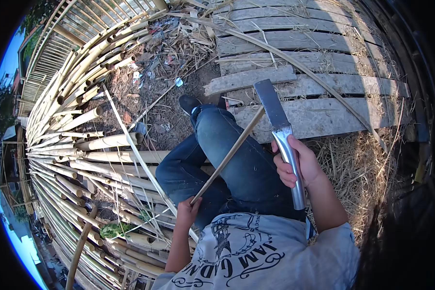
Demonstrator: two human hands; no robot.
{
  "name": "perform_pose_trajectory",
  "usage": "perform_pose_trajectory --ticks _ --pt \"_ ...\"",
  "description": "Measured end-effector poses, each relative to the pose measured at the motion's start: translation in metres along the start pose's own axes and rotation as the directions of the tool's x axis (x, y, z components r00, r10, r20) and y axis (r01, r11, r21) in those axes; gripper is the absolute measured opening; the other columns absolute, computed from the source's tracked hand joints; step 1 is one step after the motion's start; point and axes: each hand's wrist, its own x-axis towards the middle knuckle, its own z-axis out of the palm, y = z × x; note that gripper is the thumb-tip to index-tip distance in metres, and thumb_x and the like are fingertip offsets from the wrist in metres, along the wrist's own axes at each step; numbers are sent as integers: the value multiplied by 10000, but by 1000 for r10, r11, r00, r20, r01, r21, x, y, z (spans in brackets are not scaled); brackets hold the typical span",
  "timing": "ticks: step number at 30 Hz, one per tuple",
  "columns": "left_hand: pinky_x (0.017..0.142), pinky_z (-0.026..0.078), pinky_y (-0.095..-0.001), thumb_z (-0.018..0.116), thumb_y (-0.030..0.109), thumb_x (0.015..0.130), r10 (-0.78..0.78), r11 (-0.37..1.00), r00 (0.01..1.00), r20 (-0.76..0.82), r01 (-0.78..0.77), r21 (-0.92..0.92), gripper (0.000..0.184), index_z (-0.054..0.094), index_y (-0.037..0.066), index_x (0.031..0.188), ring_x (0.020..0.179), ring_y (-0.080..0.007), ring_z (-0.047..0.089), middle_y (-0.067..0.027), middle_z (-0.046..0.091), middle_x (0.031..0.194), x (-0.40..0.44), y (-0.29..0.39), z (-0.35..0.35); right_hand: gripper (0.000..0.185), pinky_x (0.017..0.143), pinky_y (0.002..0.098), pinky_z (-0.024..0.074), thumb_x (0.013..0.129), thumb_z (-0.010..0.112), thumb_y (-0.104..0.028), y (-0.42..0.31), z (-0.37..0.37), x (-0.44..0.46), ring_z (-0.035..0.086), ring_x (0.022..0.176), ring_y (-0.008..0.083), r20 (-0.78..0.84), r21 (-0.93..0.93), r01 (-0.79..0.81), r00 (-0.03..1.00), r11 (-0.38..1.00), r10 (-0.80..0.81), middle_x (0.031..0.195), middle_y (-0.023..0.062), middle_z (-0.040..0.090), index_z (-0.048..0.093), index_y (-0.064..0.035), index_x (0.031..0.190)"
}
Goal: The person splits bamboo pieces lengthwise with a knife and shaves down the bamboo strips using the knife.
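My right hand point(302, 164) is wrapped round the shiny metal tube handle of a knife point(272, 105). Its broad, dark, square-ended blade points up and away from me, above the wooden planks. In my left hand point(188, 211), low beside my thigh, one end of a split bamboo strip point(232, 153) is gripped. The strip slants up to the right across my jeans, and its far end lies near the edge of the planks, left of the blade. In this view the blade and the strip appear apart.
A platform of worn planks point(319, 116) lies ahead, with a long bamboo strip point(314, 77) and a loose board point(251, 79) on it. Many bamboo poles point(111, 141) are stacked to my left. Dry shavings point(353, 179) cover the ground at right. Litter and debris point(154, 77) lie ahead.
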Motion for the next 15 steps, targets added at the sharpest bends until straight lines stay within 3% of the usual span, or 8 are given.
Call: perform_pose_trajectory --ticks 2,5,7,9,15 --pt "464 346 -337 653 190 908 -4 1000 1000 1 4 -4 274 594 -18 740 477 -148 353 -127 436 521 1 3 0 470 306 274 382 984 352 -508 0 -1 0 418 346 105 37 30 -2 999 1000 1 543 20 414 464 -57 1048" --pt "465 348 -339 653 189 908 -2 1000 1000 -8 2 0 272 594 -18 742 476 -153 354 -130 439 522 0 -1 1 493 311 277 393 978 345 -544 3 0 -1 424 348 107 14 90 259 965 962 -261 549 18 415 444 -69 1064" --pt "465 348 -340 653 189 907 11 1000 1000 -14 -11 5 271 594 -19 742 475 -155 354 -132 440 522 -1 -4 1 480 316 277 394 983 359 -528 2 0 0 434 354 112 10 75 301 953 951 -302 554 24 426 446 -61 1055" --pt "468 351 -341 652 190 908 1 1000 1000 1 -1 13 270 594 -19 746 476 -161 355 -133 442 525 0 -4 -1 447 321 279 395 992 373 -489 6 12 1 436 357 115 -83 -243 76 992 967 -99 559 29 437 448 -52 1048" --pt "477 357 -338 645 203 915 1 1000 1000 14 -2 18 274 596 -18 762 487 -156 355 -137 451 534 1 6 -1 417 324 272 401 998 378 -436 -1 11 -1 439 355 117 -101 -252 75 990 965 -103 556 40 441 456 -29 1052"
